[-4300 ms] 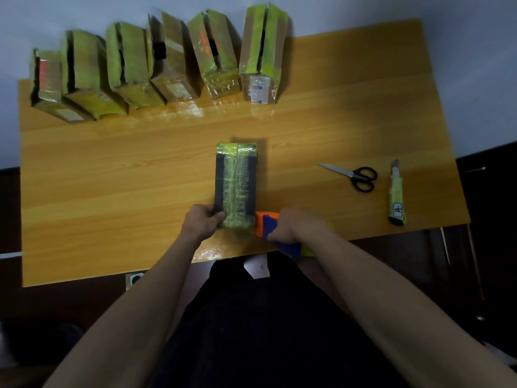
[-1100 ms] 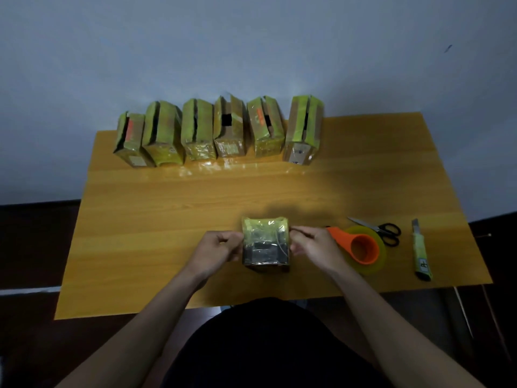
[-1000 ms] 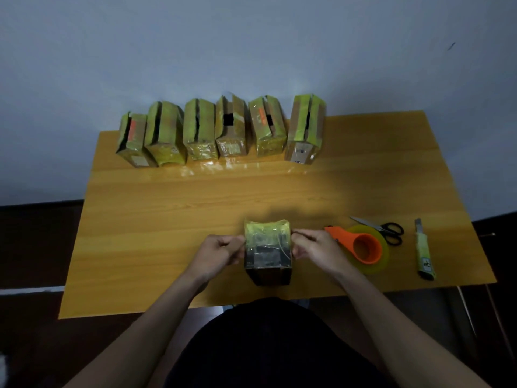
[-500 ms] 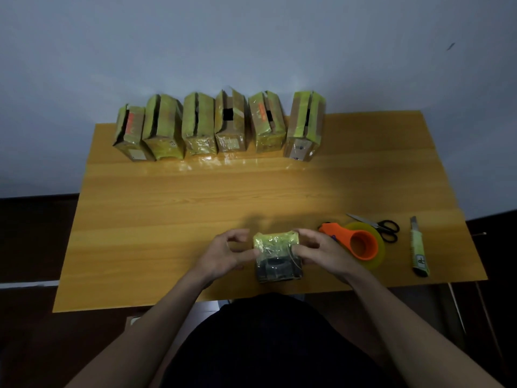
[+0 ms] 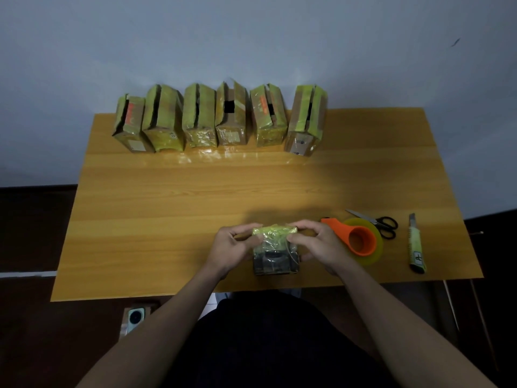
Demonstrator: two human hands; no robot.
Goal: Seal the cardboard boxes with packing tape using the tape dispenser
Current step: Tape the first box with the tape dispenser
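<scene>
A small cardboard box [image 5: 275, 253] wrapped in yellow-green tape stands on end near the front edge of the wooden table [image 5: 195, 203]. My left hand [image 5: 233, 249] grips its left side with curled fingers and thumb. My right hand [image 5: 319, 246] grips its right side the same way. The orange tape dispenser [image 5: 356, 239] with its yellow tape roll lies on the table just right of my right hand, untouched.
Several taped cardboard boxes [image 5: 221, 119] stand in a row along the table's back edge by the wall. Black-handled scissors [image 5: 380, 224] and a yellow utility knife [image 5: 416, 246] lie right of the dispenser. A phone [image 5: 136, 317] rests below the table's front left.
The dispenser left my right hand and now lies on the table. The box went from lying flat to standing on end, and both hands have shifted their hold over its top.
</scene>
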